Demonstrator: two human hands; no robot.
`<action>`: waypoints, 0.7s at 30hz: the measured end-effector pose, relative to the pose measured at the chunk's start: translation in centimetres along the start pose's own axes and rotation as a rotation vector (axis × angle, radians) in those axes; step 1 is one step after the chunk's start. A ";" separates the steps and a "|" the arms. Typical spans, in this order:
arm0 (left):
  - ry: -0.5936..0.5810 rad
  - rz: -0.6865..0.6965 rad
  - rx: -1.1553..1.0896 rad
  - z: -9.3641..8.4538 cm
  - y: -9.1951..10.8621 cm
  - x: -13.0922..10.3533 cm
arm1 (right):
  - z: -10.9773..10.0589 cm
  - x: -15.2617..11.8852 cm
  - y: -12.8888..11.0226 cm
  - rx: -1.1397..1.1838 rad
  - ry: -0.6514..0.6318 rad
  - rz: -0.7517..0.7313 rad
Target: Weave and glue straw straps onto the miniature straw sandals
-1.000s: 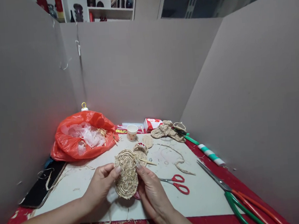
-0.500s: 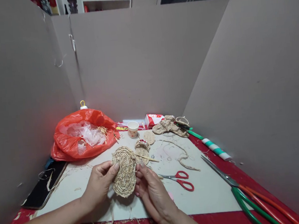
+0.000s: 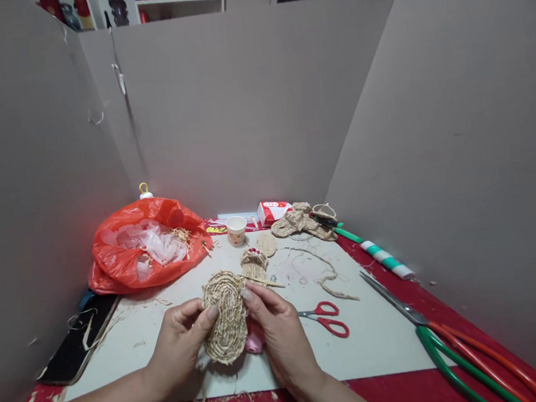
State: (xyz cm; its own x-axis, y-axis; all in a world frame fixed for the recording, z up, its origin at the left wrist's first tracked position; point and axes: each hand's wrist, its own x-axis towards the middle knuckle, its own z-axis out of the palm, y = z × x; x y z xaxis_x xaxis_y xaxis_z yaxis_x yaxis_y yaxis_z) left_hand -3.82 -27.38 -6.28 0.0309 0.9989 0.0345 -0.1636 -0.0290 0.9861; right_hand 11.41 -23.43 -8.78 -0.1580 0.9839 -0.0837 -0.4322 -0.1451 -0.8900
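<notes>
Both of your hands are closed on the woven straw sole (image 3: 225, 317), held upright just above the near edge of the white board (image 3: 378, 341) on the worktop (image 3: 398, 396). Your left hand (image 3: 180, 346) pinches its left rim between thumb and fingertips; your right hand (image 3: 279, 331) grips the right rim, with the thumb pressing near the top of the oval. Something pink (image 3: 255, 343) shows beneath your right palm, too hidden to identify.

You should find the sole light and fairly stiff across its face, since the coils are packed tight, but it will likely flex if you squeeze across the long axis. Its surface looks rough, so slipping is unlikely. Hold it by the thick outer rim, as you do now; the coil ends are probably the weak spots where strands could loosen or fray.

Behind the sole lies a smaller woven piece (image 3: 253, 263) with a thin stick (image 3: 263, 281) beside it. Red-handled scissors (image 3: 323, 318) rest just right of your right hand, and long green-and-red-handled shears (image 3: 429, 331) lie farther right. A red plastic bag (image 3: 145, 249), a paper cup (image 3: 236, 230) and a dark phone (image 3: 78, 339) sit to the left and rear.
</notes>
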 end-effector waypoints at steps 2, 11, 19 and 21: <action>0.000 -0.008 0.010 0.0 -0.1 -0.1 | 0.0 0.0 0.0 -0.031 -0.001 -0.026; -0.028 -0.059 -0.107 0.3 -0.3 0.0 | 0.3 -0.2 -0.5 -0.132 0.055 -0.140; 0.048 0.008 -0.174 0.1 0.3 0.8 | 0.4 -0.5 -1.6 -0.014 0.010 -0.160; 0.058 0.030 -0.197 0.0 0.4 1.1 | 0.6 -0.7 -1.3 -0.094 -0.121 -0.087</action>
State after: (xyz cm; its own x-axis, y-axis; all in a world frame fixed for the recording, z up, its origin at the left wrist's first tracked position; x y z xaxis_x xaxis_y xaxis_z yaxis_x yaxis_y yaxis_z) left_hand -3.85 -26.31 -5.86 -0.0328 0.9983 0.0487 -0.3539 -0.0572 0.9335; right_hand 11.55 -24.01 -7.23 -0.2317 0.9717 0.0455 -0.3653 -0.0435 -0.9299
